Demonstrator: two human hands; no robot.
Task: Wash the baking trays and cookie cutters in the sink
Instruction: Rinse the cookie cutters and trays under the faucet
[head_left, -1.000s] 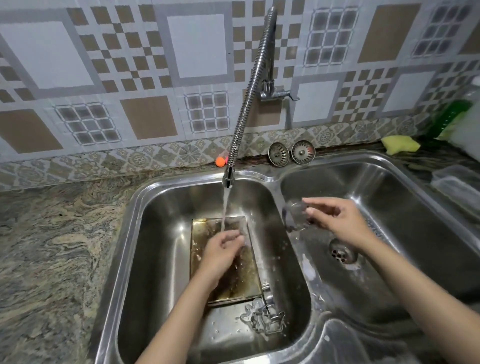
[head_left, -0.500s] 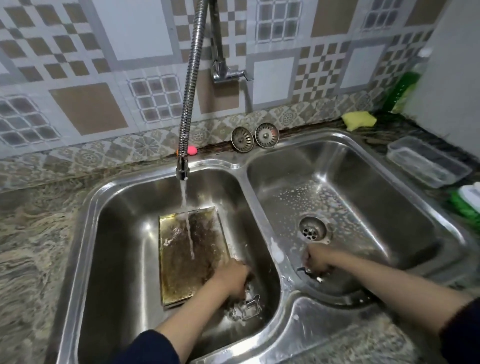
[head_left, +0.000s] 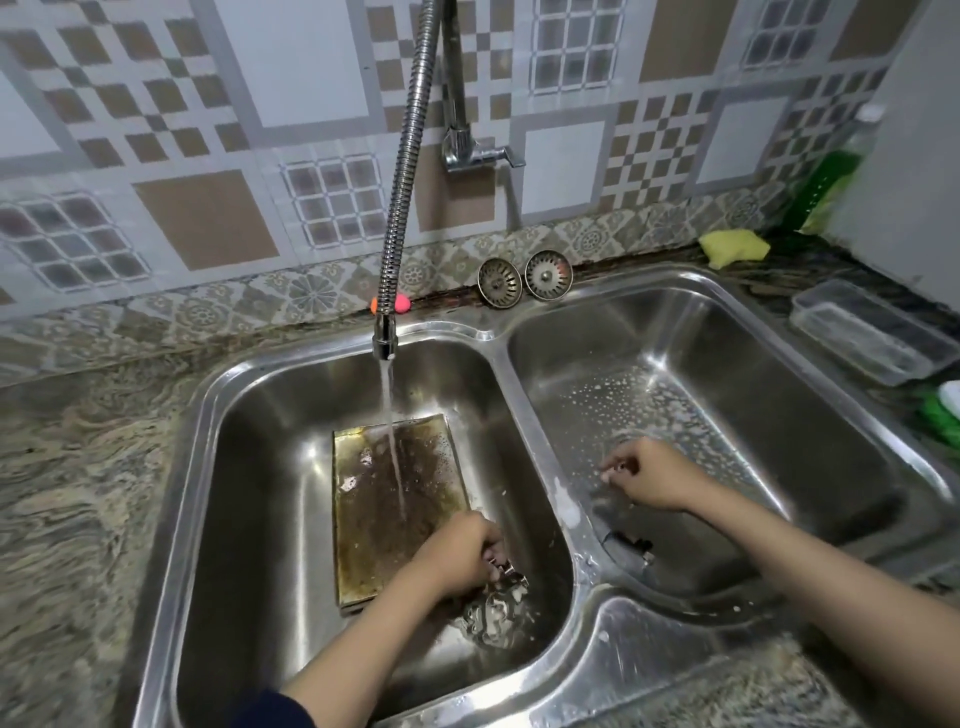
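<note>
A stained, brown baking tray (head_left: 374, 514) lies flat on the floor of the left sink basin (head_left: 260, 467), and water from the flexible faucet (head_left: 385, 338) runs onto it. My left hand (head_left: 457, 553) reaches past the tray's near right corner and is closed on a metal cookie cutter (head_left: 508, 571). More cutters (head_left: 493, 618) lie in a wet heap just below it. My right hand (head_left: 652, 475) hovers in the soapy right basin (head_left: 727, 364), fingers curled with nothing seen in them. Another cutter (head_left: 626, 545) lies on that basin's near slope.
Two drain strainers (head_left: 498, 283) (head_left: 548, 274) lean on the back ledge. A yellow sponge (head_left: 732, 247) and a green soap bottle (head_left: 826, 192) sit at the back right. A clear plastic box (head_left: 867, 332) rests on the right counter. Granite counter (head_left: 78, 493) spreads left.
My right hand set a round cutter down in the right basin and lifted off it. My left hand slid from the tray to the cutters by its near corner.
</note>
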